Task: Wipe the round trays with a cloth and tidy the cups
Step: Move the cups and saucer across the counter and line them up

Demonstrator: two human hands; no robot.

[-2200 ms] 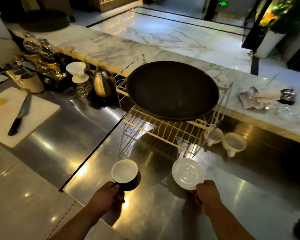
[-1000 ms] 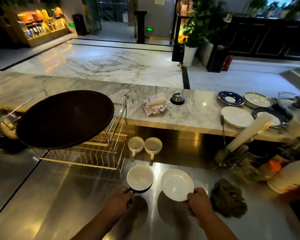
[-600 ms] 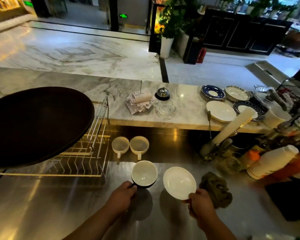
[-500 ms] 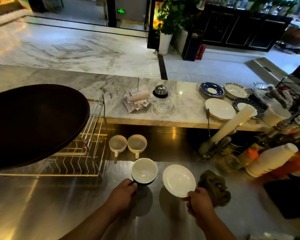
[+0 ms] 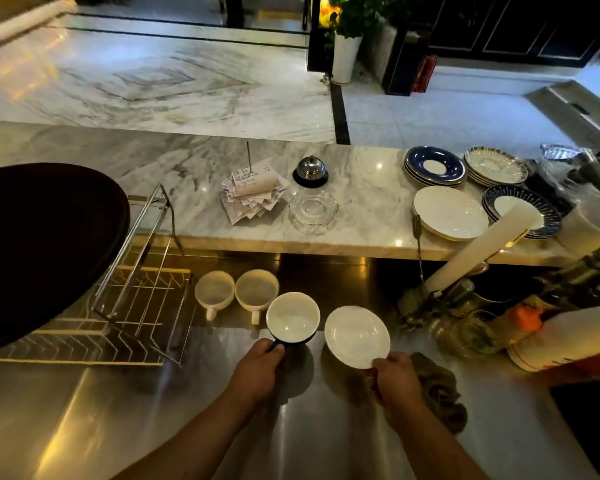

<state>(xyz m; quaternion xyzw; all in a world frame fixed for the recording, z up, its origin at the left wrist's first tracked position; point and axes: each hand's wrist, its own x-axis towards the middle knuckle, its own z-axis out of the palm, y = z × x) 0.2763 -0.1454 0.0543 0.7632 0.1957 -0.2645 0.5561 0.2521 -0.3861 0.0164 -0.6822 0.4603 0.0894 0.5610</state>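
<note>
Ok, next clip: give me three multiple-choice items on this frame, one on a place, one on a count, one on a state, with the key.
1. Where does the crumpled cloth lie?
A. On the steel counter, by the right hand
B. In the wire rack
C. On the marble ledge

2. How many pale cups stand beside the rack, unheld?
A. One
B. Two
C. Four

3. What does the left hand hold?
A. Nothing
B. A knife
C. The dark cup by its handle

Key: 1 A, the cloth sits on steel next to the right hand, which holds the white saucer; 2 B, two cups stand side by side; 3 C, fingers close on the handle.
</note>
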